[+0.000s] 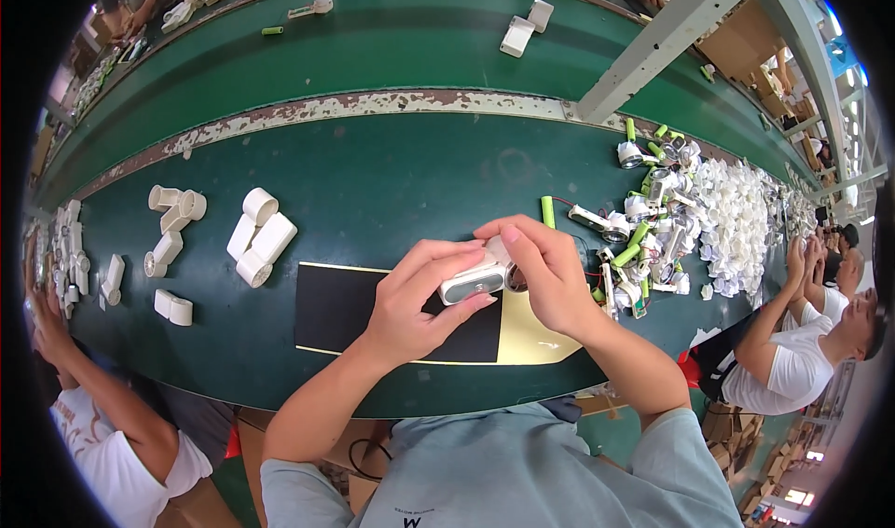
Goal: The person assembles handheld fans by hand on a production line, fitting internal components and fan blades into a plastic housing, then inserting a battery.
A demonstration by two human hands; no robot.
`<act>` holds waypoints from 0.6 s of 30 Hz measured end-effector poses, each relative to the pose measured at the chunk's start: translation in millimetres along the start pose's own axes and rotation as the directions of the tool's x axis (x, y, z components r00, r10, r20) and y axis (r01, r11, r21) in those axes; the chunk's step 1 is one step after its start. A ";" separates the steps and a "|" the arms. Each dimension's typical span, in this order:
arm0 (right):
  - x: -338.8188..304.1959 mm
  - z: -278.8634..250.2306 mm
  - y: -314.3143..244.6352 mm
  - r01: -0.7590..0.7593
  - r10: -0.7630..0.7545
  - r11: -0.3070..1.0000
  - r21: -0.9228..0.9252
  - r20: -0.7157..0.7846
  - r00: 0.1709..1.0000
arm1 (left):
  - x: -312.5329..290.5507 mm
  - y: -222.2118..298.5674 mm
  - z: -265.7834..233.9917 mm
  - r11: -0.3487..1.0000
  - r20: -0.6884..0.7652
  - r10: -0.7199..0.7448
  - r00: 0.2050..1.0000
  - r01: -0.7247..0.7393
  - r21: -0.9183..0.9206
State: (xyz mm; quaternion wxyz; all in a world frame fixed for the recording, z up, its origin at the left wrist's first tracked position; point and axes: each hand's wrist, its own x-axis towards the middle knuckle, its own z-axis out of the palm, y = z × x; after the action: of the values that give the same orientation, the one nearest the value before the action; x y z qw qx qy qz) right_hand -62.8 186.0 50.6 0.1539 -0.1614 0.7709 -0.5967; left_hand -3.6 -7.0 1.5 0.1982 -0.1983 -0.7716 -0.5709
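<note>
My left hand (421,295) and my right hand (543,269) together hold a small white plastic casing (477,278) with a grey rim, above a black mat (340,310) on the green table. The left fingers wrap its lower side; the right fingers pinch its upper right end. A cream sheet (527,334) lies under the mat's right part. Just right of my hands lies a heap of small parts (643,239): green cylinders, wired motors and white pieces.
Finished white casings (259,237) lie in groups at the left. A green conveyor belt (392,43) with a few white parts runs behind a chipped rail. Other people work at the left (103,416) and right (792,351). A grey metal post (671,34) slants at upper right.
</note>
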 end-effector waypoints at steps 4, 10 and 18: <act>8.0 5.8 0.7 0.172 -0.182 0.979 -0.109 -0.094 0.979 | -0.8 3.7 5.4 0.943 -0.039 -0.176 0.984 0.158 -0.292; 5.9 7.7 1.0 0.472 -0.539 0.800 -0.370 -0.099 0.837 | -6.5 1.3 6.5 0.931 0.073 -0.259 0.963 0.269 -0.245; 9.1 10.5 2.8 0.466 -0.520 0.811 -0.353 -0.072 0.851 | -8.1 4.0 7.0 0.998 -0.044 -0.058 0.997 0.057 -0.018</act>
State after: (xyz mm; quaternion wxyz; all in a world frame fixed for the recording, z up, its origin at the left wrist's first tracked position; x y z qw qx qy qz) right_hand -66.7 173.7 45.0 -0.0996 -0.3294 0.7992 -0.4929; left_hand 4.8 0.2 -1.5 0.1974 -0.1649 -0.7676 -0.5871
